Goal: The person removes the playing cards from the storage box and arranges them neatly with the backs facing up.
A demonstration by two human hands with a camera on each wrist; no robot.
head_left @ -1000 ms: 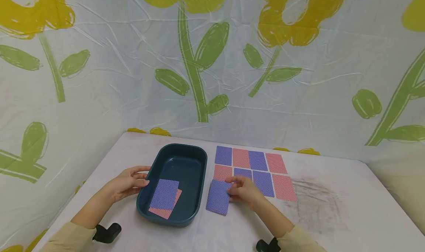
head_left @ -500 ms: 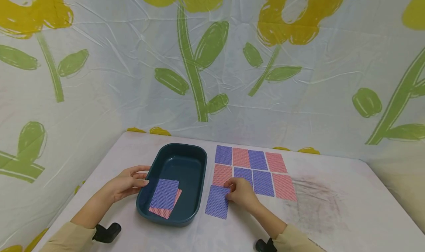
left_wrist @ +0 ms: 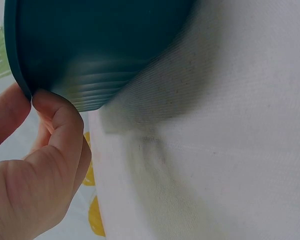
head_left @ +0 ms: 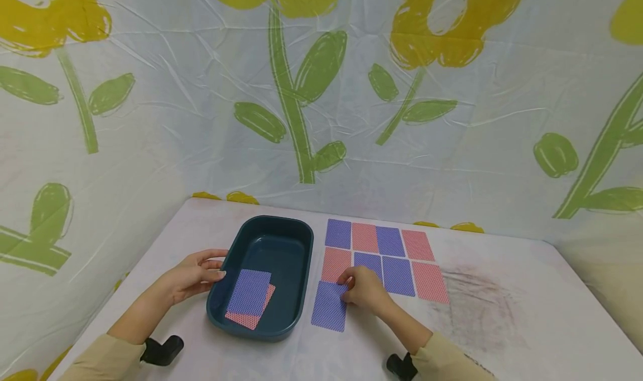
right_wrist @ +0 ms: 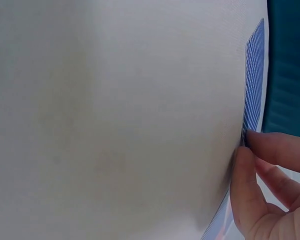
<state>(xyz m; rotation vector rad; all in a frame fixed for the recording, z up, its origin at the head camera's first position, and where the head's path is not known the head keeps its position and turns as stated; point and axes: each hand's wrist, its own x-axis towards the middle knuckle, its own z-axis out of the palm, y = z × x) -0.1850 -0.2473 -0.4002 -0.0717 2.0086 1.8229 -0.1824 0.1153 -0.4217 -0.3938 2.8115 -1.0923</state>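
Note:
My left hand (head_left: pixel 193 276) pinches the left rim of a dark teal tray (head_left: pixel 307 258); the left wrist view shows thumb and finger on either side of that rim. Inside the tray lie a blue-backed card (head_left: pixel 249 292) and, partly under it, a red-backed card (head_left: pixel 243 320). Just right of the tray, my right hand (head_left: pixel 365 292) pinches the right edge of another blue-backed playing card (head_left: pixel 329 307), which lies at or very near the table below a red-backed card (head_left: pixel 336 264). In the right wrist view the card (right_wrist: pixel 255 75) appears nearly edge-on between thumb and finger.
Two rows of face-down cards, with blue backs (head_left: pixel 398 276) and red backs (head_left: pixel 430 282), lie behind and right of my right hand, which partly covers some. A flower-printed cloth (head_left: pixel 351 163) hangs behind the white table (head_left: pixel 502 325). Black wrist-worn pieces (head_left: pixel 163 351) sit below both forearms.
My right hand has brought the blue-backed card slightly toward me and straightened it below the red-backed card, then stayed almost still. The left hand and tray have not moved.

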